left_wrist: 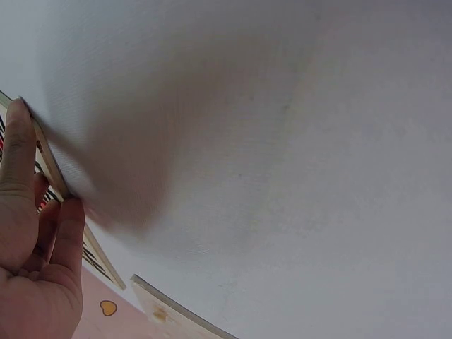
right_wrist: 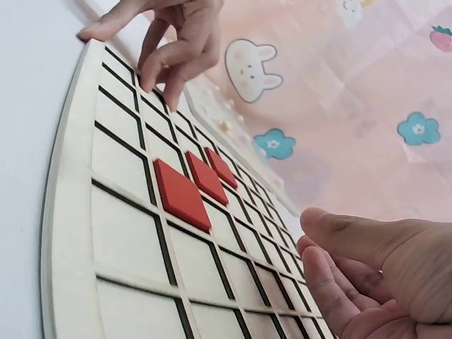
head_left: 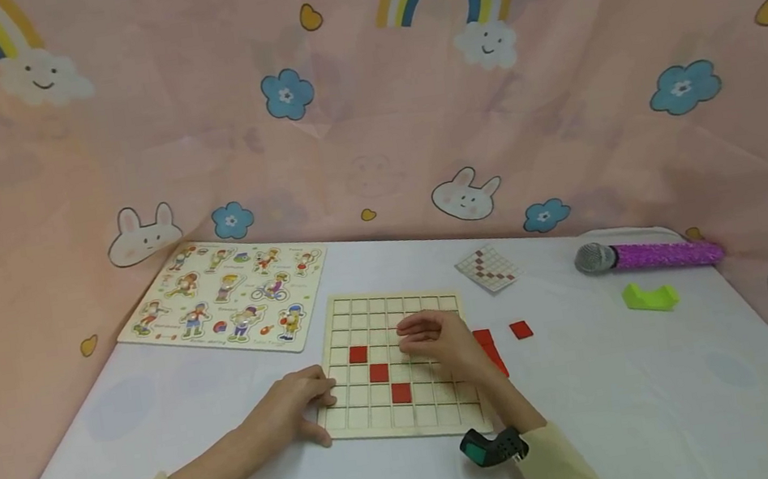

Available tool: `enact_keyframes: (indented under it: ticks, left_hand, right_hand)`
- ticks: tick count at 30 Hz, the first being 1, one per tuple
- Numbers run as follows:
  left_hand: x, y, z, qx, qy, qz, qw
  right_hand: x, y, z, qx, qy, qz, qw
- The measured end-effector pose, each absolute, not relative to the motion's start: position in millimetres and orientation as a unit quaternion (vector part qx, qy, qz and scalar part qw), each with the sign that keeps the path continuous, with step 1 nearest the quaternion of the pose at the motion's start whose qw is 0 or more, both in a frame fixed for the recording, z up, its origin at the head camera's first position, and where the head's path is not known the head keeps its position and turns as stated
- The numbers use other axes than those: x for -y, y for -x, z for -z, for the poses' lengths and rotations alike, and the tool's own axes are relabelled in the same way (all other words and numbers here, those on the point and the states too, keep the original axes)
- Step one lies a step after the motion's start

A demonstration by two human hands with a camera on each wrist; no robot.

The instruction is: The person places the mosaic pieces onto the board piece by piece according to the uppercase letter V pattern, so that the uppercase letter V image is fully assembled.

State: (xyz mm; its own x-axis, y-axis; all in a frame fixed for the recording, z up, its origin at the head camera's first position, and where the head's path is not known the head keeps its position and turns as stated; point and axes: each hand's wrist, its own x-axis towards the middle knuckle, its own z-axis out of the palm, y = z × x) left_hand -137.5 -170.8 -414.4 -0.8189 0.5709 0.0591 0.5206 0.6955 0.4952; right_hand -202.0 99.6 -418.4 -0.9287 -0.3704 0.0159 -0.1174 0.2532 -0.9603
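Observation:
A wooden grid board (head_left: 361, 420) lies on the white table, with three red square tiles (head_left: 378, 373) set in a diagonal line in its cells. My left hand (head_left: 293, 408) grips the board at its near left corner, the thumb at the corner and the fingers bent over the left edge. Over the right part of the board hovers my right hand (head_left: 446, 344). Its thumb (right_wrist: 339, 229) and fingers are bent slightly, and no tile shows between them. Beside the board's right edge lie more red tiles (head_left: 488, 348), partly hidden by the right hand, and one separate red tile (head_left: 521, 330).
A small pattern card (head_left: 487, 269) with a grid lies behind the board. At the back left is a picture puzzle board (head_left: 225, 294) with cartoon children. On the right are a purple glittery microphone (head_left: 651, 254) and a bright green piece (head_left: 650, 298). A pink printed cloth (head_left: 368, 127) hangs behind.

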Motion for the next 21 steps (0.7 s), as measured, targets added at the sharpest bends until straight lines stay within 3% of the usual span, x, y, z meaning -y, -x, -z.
enact_keyframes:
  ticks: [13,21]
  left_hand:
    - [172,137,413,-0.916,-0.301,-0.260,0.047]
    - [171,138,413,-0.917,-0.301,-0.256,0.048]
  right_hand:
    - [-194,204,420,-0.825,0.089,0.553,0.073]
    - [-257,203,426,-0.834,0.104,0.538,0.066]
